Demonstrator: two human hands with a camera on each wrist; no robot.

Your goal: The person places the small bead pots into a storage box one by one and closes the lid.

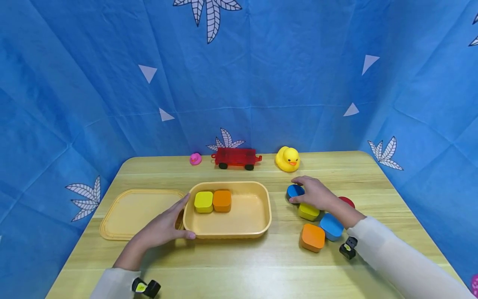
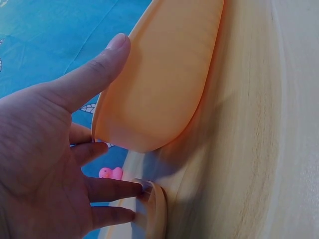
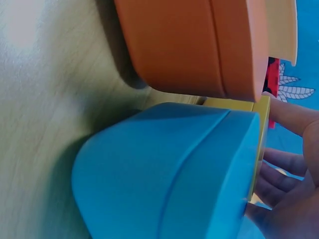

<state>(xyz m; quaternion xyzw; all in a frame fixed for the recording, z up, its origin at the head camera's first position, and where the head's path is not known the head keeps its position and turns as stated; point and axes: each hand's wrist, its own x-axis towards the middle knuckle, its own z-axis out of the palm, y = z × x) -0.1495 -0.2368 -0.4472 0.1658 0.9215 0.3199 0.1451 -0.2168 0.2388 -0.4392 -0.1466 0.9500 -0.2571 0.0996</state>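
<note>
My left hand [image 1: 164, 226] spans the left end of a tan rectangular tub [image 1: 242, 232], its thumb touching the tub near the front corner and its fingers stretched along the far left corner. In the left wrist view the lower fingers lie by the tan lid [image 2: 158, 211]. Inside the tub sit a yellow box [image 1: 203, 202] and an orange box [image 1: 222, 201], side by side. At the right, my right hand [image 1: 315, 193] holds a dark blue round box [image 1: 295, 192] between thumb and fingers. A yellow-green box [image 1: 308, 211] lies partly under that hand.
Near the right forearm stand an orange box [image 1: 312, 238], a light blue box [image 1: 331, 227] and a red piece [image 1: 347, 202], partly hidden. Along the back are a pink duck [image 1: 195, 158], a red wagon [image 1: 236, 157] and a yellow duck [image 1: 287, 159]. Blue cloth rises behind the table.
</note>
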